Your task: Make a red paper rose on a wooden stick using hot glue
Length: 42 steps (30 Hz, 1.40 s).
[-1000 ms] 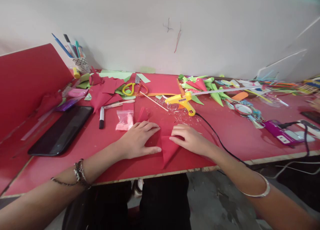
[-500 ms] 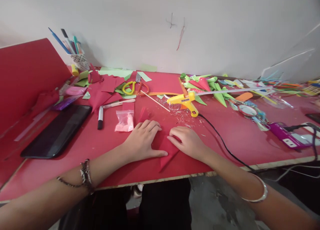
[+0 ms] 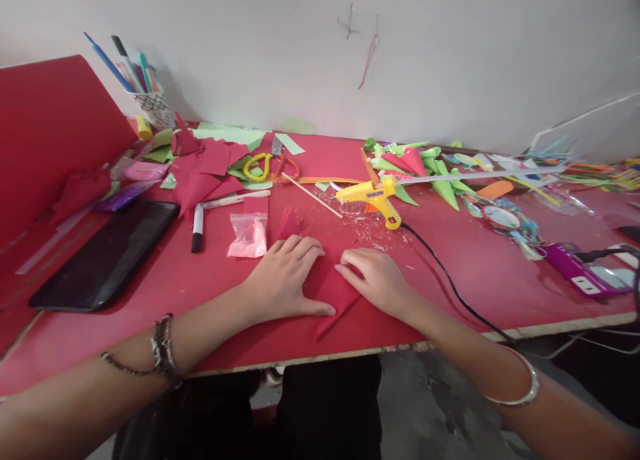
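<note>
A folded piece of red paper lies near the table's front edge, almost the same colour as the tabletop. My left hand rests flat on its left side, thumb stretched out across the paper. At its upper right edge, the fingers of my right hand are curled together with the thumb, closed on the paper. Part of the sheet is hidden beneath my hands. Just beyond my left hand are a small stack of folded red paper and a clear bag of pink material.
A yellow glue gun with a long glue stick lies ahead, its black cord running right. Scissors, a marker and red paper pieces lie left of it. A black phone is far left; a purple socket strip is right.
My view has tilted slightly, so the table items sit a little higher in the picture. Both hands stay at the red paper in nearly the same pose.
</note>
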Each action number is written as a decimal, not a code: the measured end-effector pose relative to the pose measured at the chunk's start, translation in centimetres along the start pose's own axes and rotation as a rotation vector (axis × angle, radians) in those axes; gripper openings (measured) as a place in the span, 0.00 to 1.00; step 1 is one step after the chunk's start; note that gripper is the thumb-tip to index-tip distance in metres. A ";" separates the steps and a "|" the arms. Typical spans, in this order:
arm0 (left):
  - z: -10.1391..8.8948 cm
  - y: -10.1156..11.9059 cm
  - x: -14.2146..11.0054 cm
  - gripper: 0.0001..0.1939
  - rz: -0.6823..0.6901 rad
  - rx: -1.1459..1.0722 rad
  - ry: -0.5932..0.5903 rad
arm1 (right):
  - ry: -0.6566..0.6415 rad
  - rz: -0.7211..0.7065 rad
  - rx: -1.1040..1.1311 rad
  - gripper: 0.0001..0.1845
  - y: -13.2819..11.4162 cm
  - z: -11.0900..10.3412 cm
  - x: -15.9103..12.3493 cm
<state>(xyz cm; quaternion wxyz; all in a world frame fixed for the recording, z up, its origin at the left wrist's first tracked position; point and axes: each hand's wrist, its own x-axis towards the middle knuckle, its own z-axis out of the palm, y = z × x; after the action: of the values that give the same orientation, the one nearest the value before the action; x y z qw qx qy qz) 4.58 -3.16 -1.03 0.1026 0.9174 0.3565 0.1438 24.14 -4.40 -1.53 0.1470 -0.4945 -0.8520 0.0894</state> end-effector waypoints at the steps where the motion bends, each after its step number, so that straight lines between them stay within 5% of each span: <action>1: 0.0 0.0 0.0 0.39 0.002 0.001 -0.001 | -0.002 0.000 0.001 0.12 0.0 0.0 0.0; 42: -0.3 1.1 -1.4 0.43 -0.026 0.055 -0.090 | 0.030 0.051 -0.034 0.13 0.0 0.1 0.2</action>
<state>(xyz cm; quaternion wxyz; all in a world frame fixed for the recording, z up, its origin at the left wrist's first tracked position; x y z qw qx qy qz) 4.20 -4.87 -0.66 0.0950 0.9208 0.3671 0.0911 24.03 -4.22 -1.58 0.1490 -0.5200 -0.8380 0.0711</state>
